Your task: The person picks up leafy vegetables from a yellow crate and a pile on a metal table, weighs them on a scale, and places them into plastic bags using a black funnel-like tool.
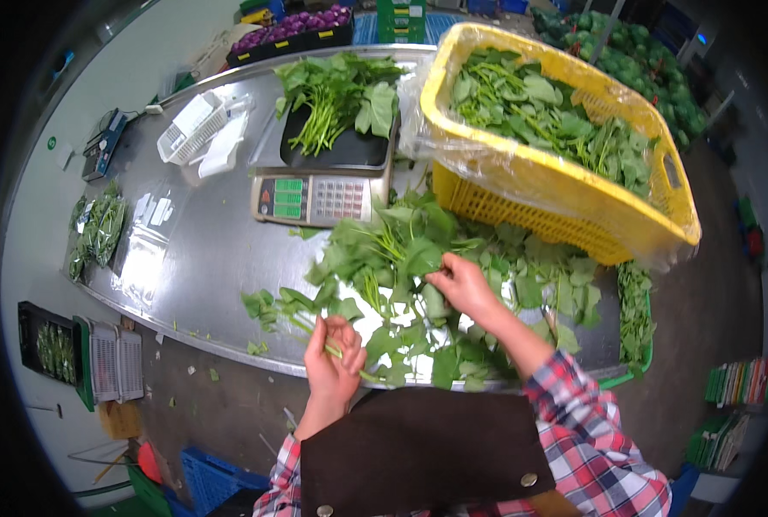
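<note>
My left hand (pixel 334 355) is closed around a few green stems of leafy greens (pixel 293 310) near the table's front edge, their leaves pointing away to the left. My right hand (pixel 461 283) pinches at a leaf (pixel 424 257) on the loose pile of leafy greens (pixel 375 241) in the middle of the metal table. Its fingertips are partly hidden by the leaves. Beyond the pile, a bunch of the same greens (pixel 328 103) lies on the black pan of a digital scale (pixel 341 198). More greens spread under and around my right forearm.
A yellow plastic crate (pixel 556 155), lined with clear film and holding more greens, stands tilted at the right. On the metal table (pixel 220 258) to the left are a white basket (pixel 192 129), clear plastic bags (pixel 143 263) and bagged greens (pixel 99 228). Purple vegetables (pixel 289 33) sit behind.
</note>
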The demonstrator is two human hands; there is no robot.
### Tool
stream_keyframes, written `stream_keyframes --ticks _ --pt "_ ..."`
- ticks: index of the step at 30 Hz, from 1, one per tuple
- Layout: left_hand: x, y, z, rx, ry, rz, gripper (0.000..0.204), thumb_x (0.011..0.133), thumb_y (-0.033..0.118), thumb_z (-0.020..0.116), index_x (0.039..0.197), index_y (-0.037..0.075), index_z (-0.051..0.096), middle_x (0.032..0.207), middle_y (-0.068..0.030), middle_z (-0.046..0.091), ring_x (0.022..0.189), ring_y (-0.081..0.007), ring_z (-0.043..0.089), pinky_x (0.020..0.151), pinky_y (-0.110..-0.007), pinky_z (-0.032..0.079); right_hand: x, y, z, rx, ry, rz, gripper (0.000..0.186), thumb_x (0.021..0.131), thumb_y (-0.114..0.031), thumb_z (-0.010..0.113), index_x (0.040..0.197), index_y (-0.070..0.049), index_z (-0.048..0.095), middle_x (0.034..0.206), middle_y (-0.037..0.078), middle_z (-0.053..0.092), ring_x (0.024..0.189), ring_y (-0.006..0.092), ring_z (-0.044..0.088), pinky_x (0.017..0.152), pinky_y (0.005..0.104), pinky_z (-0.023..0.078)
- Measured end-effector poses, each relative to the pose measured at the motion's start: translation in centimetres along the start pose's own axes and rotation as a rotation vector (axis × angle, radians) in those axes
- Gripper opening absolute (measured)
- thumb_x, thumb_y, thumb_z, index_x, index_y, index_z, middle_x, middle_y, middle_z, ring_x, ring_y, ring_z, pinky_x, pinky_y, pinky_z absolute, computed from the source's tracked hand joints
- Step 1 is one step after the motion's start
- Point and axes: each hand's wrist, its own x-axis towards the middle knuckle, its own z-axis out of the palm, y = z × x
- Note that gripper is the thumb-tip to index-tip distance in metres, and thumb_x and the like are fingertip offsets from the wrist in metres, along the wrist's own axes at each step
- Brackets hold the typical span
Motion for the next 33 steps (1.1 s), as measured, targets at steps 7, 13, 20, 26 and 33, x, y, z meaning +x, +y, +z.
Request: stream_keyframes --ticks 7,13,20,26,33 --pt "1.8 -2.3 1.3 0.341 0.102 0.045 0.032 0.089 0.028 0.05 0.103 -0.001 0.051 0.085 -0.0104 0.058 0.055 -0.0105 0.047 0.048 -0.024 0.039 -2.2 -2.9 0.4 -0.128 -0.041 -0.444 0.011 0.076 -0.007 0.059 0.08 0.0 0.052 0.082 0.014 0.045 0.076 0.0294 0.048 0.07 0.0349 0.041" --pt "3.6 -3.9 0.4 0.608 0.267 0.004 0.025 0.08 0.022 0.063 0.093 0.001 0.055 0.074 -0.0055 0.059 0.041 -0.005 0.04 0.033 -0.018 0.026 -4.7 -3.3 3.2 -0.221 -0.284 -0.67 0.011 0.078 -0.006 0.057 0.082 -0.001 0.049 0.084 0.014 0.045 0.076 0.0301 0.052 0.064 0.0357 0.045" --pt "3.9 -3.7 -0.4 0.418 0.2 -0.129 0.036 0.087 0.035 0.052 0.086 -0.001 0.057 0.079 -0.0092 0.059 0.051 -0.0051 0.044 0.036 -0.017 0.028 -8.0 -1.6 2.4 0.165 -0.019 -0.462 0.009 0.077 -0.004 0.059 0.082 0.0 0.053 0.086 0.01 0.047 0.077 0.022 0.052 0.066 0.0304 0.044" --pt "3.4 -0.7 -1.7 0.427 0.094 -0.078 0.037 0.089 0.036 0.047 0.087 0.0 0.054 0.08 -0.0106 0.058 0.051 -0.0057 0.044 0.037 -0.017 0.03 -9.8 1.7 -0.7 0.743 -0.398 0.355 0.015 0.086 -0.017 0.055 0.093 -0.003 0.051 0.078 -0.001 0.051 0.064 0.0067 0.048 0.063 0.0197 0.044" --pt "2.0 -1.7 -0.5 0.656 -0.139 -0.137 0.037 0.09 0.034 0.046 0.09 -0.002 0.054 0.08 -0.013 0.058 0.061 -0.0094 0.046 0.045 -0.019 0.034 -9.1 0.7 3.7 0.837 -0.608 0.298 0.019 0.088 -0.016 0.052 0.101 -0.003 0.055 0.092 0.001 0.054 0.086 0.0065 0.049 0.076 0.0207 0.039"
